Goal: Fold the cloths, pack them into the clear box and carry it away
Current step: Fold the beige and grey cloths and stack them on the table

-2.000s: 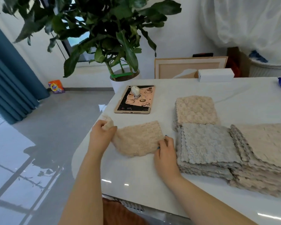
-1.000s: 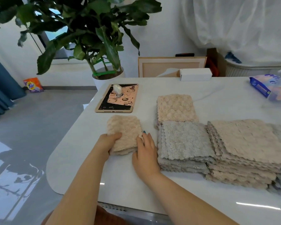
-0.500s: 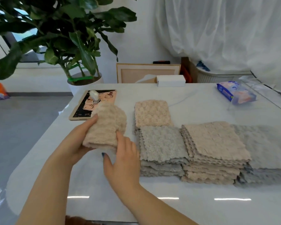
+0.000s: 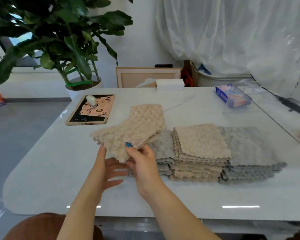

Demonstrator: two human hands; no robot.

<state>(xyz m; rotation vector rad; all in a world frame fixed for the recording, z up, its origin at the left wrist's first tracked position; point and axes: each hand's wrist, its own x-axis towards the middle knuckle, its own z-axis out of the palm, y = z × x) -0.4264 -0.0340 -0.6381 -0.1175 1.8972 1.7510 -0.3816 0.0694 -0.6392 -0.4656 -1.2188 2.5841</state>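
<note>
1. My right hand pinched the lower edge of a beige cloth between thumb and fingers and held it up off the desk. My left hand lay open beneath it, fingers spread, gripping nothing.
2. The clear box sat at the desk's far right. A blue packet showed at its far end; I could not tell whether it lay inside or just beside.
3. The cloth's long axis ran left to right. One corner pointed left and another drooped toward my left hand.
4. Just right of the cloth, a grey stack, a beige stack and another grey stack sat touching, side by side.
</note>
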